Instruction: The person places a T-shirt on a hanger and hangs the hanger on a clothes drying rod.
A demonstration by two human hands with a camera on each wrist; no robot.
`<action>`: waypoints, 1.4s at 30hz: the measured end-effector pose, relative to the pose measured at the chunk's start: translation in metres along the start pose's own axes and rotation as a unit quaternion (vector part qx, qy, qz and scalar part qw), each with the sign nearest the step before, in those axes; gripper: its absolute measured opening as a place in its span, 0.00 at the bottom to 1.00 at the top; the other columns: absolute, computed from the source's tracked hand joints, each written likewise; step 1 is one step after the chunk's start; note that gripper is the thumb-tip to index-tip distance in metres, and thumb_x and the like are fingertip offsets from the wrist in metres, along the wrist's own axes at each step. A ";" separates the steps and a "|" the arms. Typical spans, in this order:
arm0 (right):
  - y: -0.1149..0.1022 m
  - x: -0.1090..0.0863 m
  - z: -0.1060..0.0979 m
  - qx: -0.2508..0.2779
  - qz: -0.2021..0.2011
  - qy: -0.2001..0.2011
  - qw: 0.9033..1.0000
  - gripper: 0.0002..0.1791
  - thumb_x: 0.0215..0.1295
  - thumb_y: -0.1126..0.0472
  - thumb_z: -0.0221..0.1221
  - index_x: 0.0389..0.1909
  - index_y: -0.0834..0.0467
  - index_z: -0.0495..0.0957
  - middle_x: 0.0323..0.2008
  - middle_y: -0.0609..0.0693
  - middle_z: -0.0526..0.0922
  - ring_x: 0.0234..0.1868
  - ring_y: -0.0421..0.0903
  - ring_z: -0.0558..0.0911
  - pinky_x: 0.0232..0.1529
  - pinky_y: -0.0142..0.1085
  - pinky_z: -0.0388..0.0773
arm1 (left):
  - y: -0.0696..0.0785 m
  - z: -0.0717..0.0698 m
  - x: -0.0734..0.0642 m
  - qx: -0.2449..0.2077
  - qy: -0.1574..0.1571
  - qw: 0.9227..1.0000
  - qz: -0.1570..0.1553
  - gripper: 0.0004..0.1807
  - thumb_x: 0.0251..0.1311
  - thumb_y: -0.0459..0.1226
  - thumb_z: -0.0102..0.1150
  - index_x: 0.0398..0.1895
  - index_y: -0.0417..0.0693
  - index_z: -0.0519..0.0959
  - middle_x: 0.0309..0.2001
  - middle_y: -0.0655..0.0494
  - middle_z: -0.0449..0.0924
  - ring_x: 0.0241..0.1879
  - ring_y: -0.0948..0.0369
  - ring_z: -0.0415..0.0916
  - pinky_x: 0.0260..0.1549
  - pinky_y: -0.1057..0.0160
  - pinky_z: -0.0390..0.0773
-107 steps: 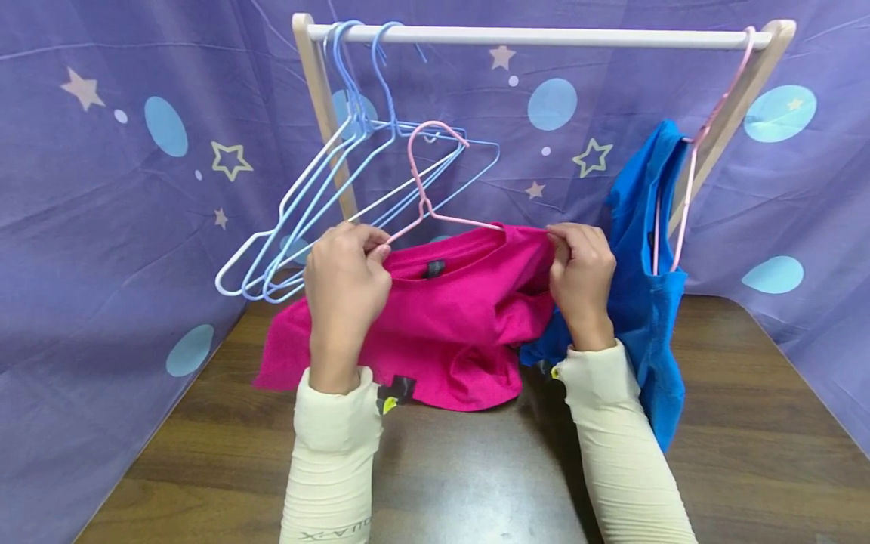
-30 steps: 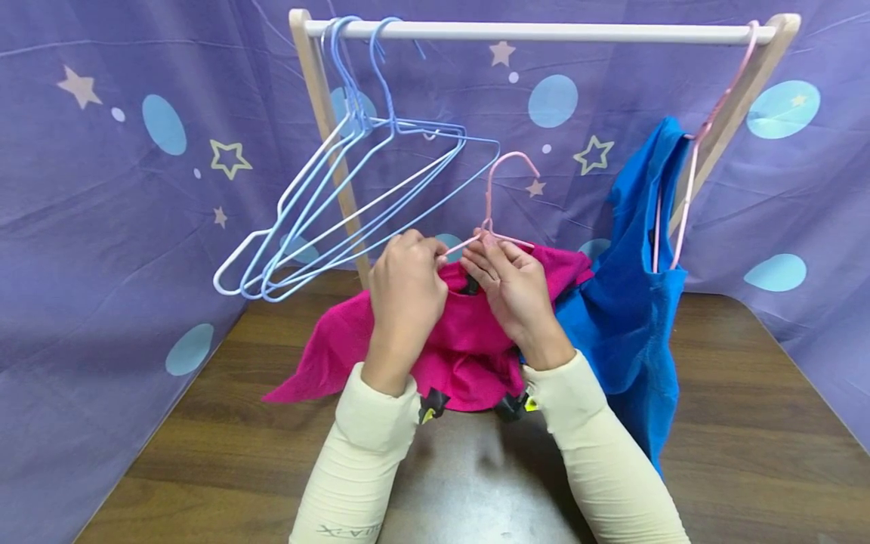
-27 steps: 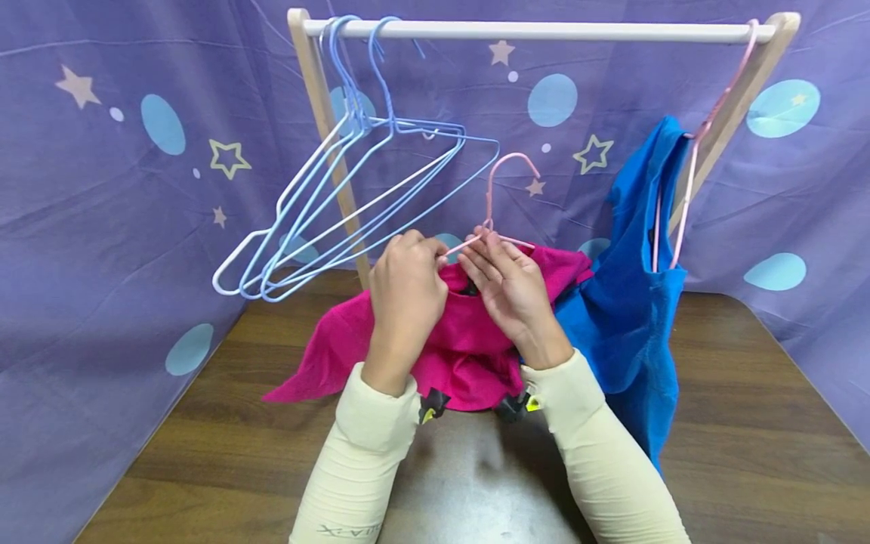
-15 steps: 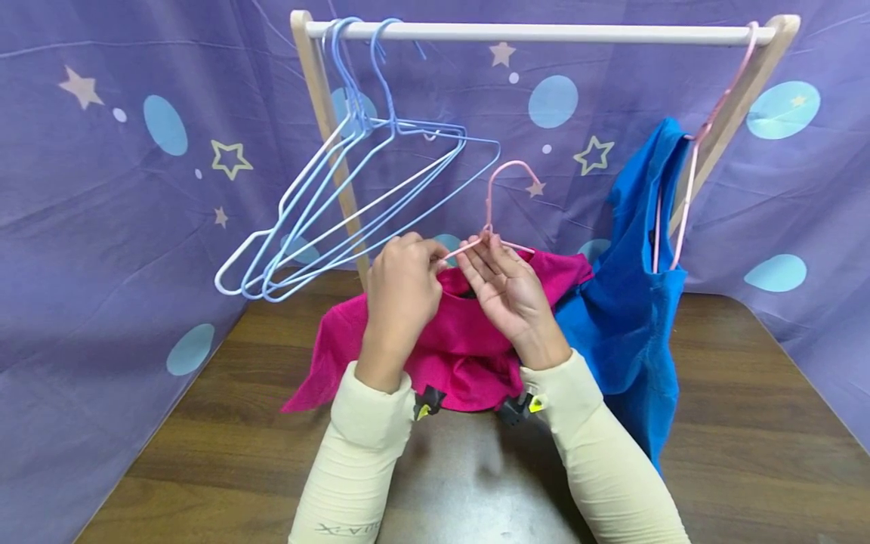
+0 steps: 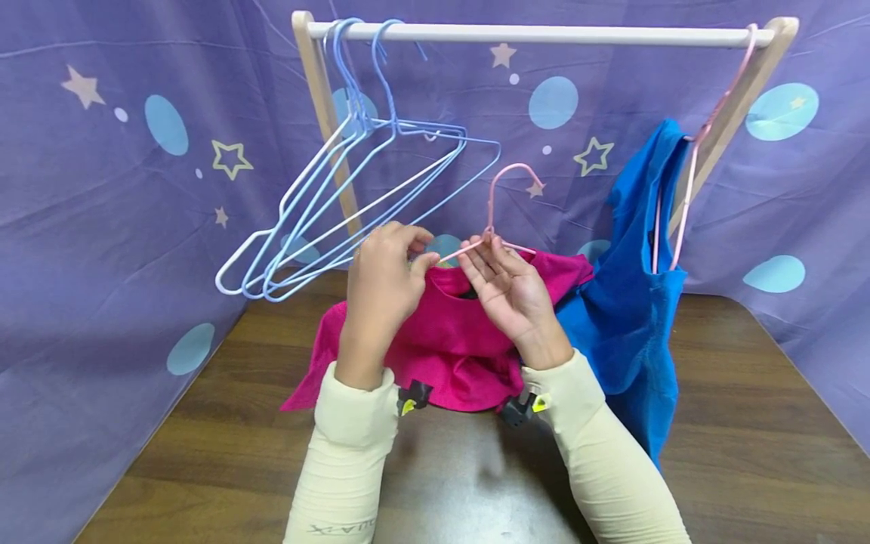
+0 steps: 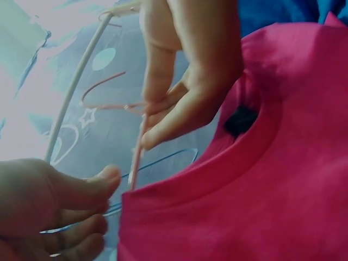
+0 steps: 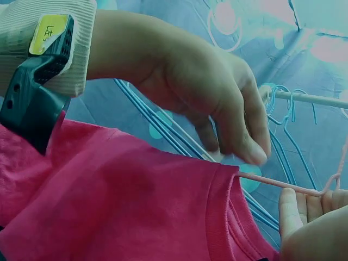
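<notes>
A pink wire hanger (image 5: 491, 198) sits inside the neck of a magenta T-shirt (image 5: 448, 332), its hook standing free. Just below the hook, my right hand (image 5: 513, 298) holds the hanger between thumb and fingers, palm turned up. My left hand (image 5: 384, 283) is beside the shirt's left shoulder, thumb and fingers apart, gripping nothing. In the left wrist view the left thumb (image 6: 109, 176) lies close to the collar (image 6: 217, 163) but clear of the hanger arm. A dark label (image 6: 241, 120) shows inside the neck. The shirt covers the hanger's outer ends.
A clothes rack with a white rail (image 5: 544, 34) stands behind. Several blue and white hangers (image 5: 367, 181) hang at its left end. At the right end, a blue garment (image 5: 652, 302) hangs on another pink hanger (image 5: 689, 181). The wooden table (image 5: 748, 423) lies below.
Both hands earlier held the hanger and shirt at opposite shoulders; the right then moved to below the hook. The left hand has just let go and shifted left. The hanger has turned and moved right.
</notes>
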State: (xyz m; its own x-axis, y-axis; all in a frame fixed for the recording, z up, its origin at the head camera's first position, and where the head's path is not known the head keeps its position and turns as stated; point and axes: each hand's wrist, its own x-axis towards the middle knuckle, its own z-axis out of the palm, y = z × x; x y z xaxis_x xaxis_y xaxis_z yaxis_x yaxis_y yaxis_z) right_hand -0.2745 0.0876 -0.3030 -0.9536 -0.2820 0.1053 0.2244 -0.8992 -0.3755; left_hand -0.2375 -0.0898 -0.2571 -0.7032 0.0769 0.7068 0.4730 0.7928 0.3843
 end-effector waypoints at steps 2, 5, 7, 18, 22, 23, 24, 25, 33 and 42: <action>0.000 0.000 0.000 0.001 0.000 0.003 1.000 0.16 0.80 0.63 0.48 0.39 0.62 0.85 0.37 0.54 0.87 0.48 0.51 0.85 0.67 0.42 0.73 | -0.003 -0.004 0.000 -0.002 0.054 0.998 0.015 0.09 0.58 0.30 0.73 0.42 0.38 0.87 0.35 0.46 0.84 0.38 0.49 0.79 0.40 0.52 0.78; -0.001 0.000 0.000 0.000 -0.001 0.004 1.000 0.16 0.80 0.63 0.48 0.39 0.62 0.85 0.37 0.55 0.87 0.48 0.52 0.85 0.66 0.43 0.74 | -0.006 -0.012 0.000 0.007 0.143 0.989 0.024 0.07 0.60 0.28 0.70 0.41 0.36 0.87 0.35 0.43 0.84 0.38 0.45 0.78 0.40 0.49 0.78; -0.001 0.000 0.000 0.001 -0.001 0.001 1.000 0.16 0.80 0.64 0.48 0.39 0.63 0.85 0.37 0.55 0.87 0.48 0.52 0.86 0.66 0.43 0.74 | -0.007 -0.016 0.001 0.012 0.197 0.980 0.015 0.06 0.61 0.27 0.68 0.40 0.35 0.86 0.35 0.42 0.83 0.38 0.43 0.77 0.41 0.48 0.76; -0.004 -0.001 0.000 -0.016 -0.001 -0.014 1.000 0.17 0.80 0.63 0.48 0.38 0.64 0.85 0.38 0.56 0.87 0.48 0.52 0.86 0.63 0.43 0.77 | -0.020 -0.030 0.001 0.024 0.305 0.951 -0.043 0.08 0.62 0.26 0.67 0.43 0.34 0.86 0.40 0.39 0.82 0.41 0.39 0.73 0.43 0.48 0.72; -0.005 -0.002 0.000 -0.035 -0.004 -0.023 0.999 0.16 0.80 0.63 0.49 0.38 0.63 0.85 0.38 0.55 0.88 0.48 0.51 0.86 0.63 0.43 0.76 | -0.025 -0.033 0.001 0.029 0.317 0.947 -0.047 0.09 0.63 0.27 0.66 0.46 0.37 0.87 0.41 0.38 0.81 0.43 0.38 0.71 0.46 0.48 0.71; -0.006 -0.003 0.001 -0.038 -0.004 -0.025 0.999 0.16 0.80 0.63 0.49 0.38 0.63 0.85 0.38 0.55 0.88 0.48 0.51 0.86 0.63 0.43 0.76 | -0.026 -0.034 0.001 0.031 0.319 0.946 -0.049 0.10 0.63 0.27 0.66 0.47 0.38 0.87 0.41 0.38 0.81 0.43 0.38 0.71 0.47 0.48 0.71; -0.007 -0.003 0.001 -0.043 -0.005 -0.026 0.999 0.17 0.80 0.63 0.49 0.38 0.63 0.85 0.38 0.55 0.87 0.48 0.51 0.86 0.63 0.43 0.76 | -0.027 -0.034 0.001 0.032 0.321 0.945 -0.051 0.10 0.63 0.27 0.66 0.47 0.38 0.87 0.41 0.38 0.81 0.43 0.38 0.70 0.48 0.48 0.71; -0.007 -0.004 0.002 -0.047 -0.007 -0.027 0.999 0.17 0.80 0.63 0.49 0.38 0.63 0.85 0.38 0.55 0.87 0.48 0.51 0.86 0.63 0.43 0.77 | -0.027 -0.035 0.000 0.035 0.321 0.945 -0.054 0.11 0.63 0.28 0.66 0.48 0.39 0.87 0.42 0.38 0.81 0.44 0.39 0.70 0.49 0.48 0.71; -0.017 0.002 0.014 -0.062 0.015 -0.032 0.997 0.20 0.82 0.63 0.44 0.35 0.63 0.83 0.39 0.56 0.82 0.45 0.52 0.82 0.58 0.41 0.77 | -0.031 -0.039 -0.001 0.052 0.300 0.948 -0.089 0.14 0.64 0.28 0.66 0.52 0.42 0.87 0.45 0.41 0.82 0.47 0.40 0.70 0.51 0.48 0.72; -0.035 0.021 0.039 -0.047 0.025 0.029 0.998 0.20 0.82 0.63 0.43 0.32 0.65 0.79 0.37 0.57 0.77 0.44 0.53 0.78 0.67 0.42 0.69 | -0.033 -0.041 -0.002 0.062 0.277 0.953 -0.102 0.13 0.65 0.29 0.65 0.51 0.38 0.86 0.47 0.38 0.83 0.49 0.38 0.70 0.53 0.46 0.71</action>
State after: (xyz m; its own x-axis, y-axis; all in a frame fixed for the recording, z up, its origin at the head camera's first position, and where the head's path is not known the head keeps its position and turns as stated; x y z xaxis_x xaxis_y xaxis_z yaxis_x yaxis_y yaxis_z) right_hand -0.2947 0.1000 -0.2522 -0.9523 -0.3036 0.0315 0.2552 -0.8484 -0.4638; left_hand -0.2298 -0.1415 -0.2471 -0.3700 -0.3908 0.8428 0.2651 0.8251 0.4990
